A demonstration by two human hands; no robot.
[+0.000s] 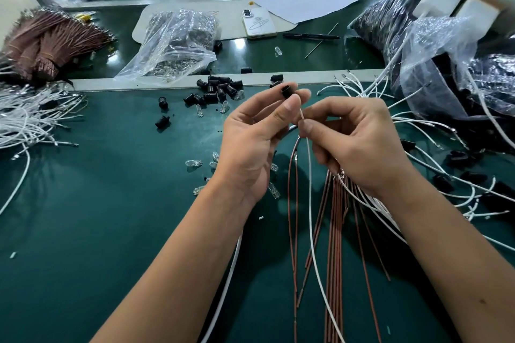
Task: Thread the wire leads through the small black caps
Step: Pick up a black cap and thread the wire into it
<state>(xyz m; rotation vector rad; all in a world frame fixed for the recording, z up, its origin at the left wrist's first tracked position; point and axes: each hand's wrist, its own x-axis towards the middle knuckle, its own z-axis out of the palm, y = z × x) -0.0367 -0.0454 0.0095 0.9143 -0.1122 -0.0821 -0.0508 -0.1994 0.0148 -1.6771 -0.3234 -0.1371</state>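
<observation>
My left hand (250, 142) pinches a small black cap (286, 91) between thumb and fingertips, above the green mat. My right hand (359, 142) pinches the upper end of a white wire lead (310, 203) just below the cap; the lead's tip points up toward the cap and then trails down to the front edge. Thin brown leads (292, 217) hang beside it. A bundle of brown wires (335, 245) lies under my right wrist. Several loose black caps (220, 90) lie in a pile behind my left hand.
Small clear glass bulbs (193, 163) are scattered on the green mat (111, 203). White wires (25, 120) lie piled at the left, and more white wires (434, 133) with black parts at the right. Plastic bags (172, 42), a brown wire bundle (50, 42), a phone (257, 22) and a pen (310, 35) sit further back.
</observation>
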